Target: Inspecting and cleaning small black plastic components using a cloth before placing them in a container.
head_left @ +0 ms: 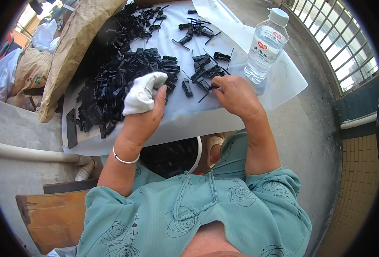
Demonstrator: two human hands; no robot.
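Note:
My left hand (145,95), in a white glove that leaves the thumb bare, is at the near right side of a large heap of small black plastic parts (112,81). Its fingers are curled in, and whatever they hold is hidden. On the right, my right hand (236,95) is bare and pinches the end of a black plastic part (204,84) with thumb and fingertips. Loose black parts with thin rods (201,61) lie just beyond it. A single black part (187,88) rests between my hands.
A clear water bottle (266,47) with a white cap stands at the right on the plastic-covered table (189,128). Brown paper (74,51) borders the heap on the left. Below the table's near edge is a dark container (170,158). A barred window (335,38) is at far right.

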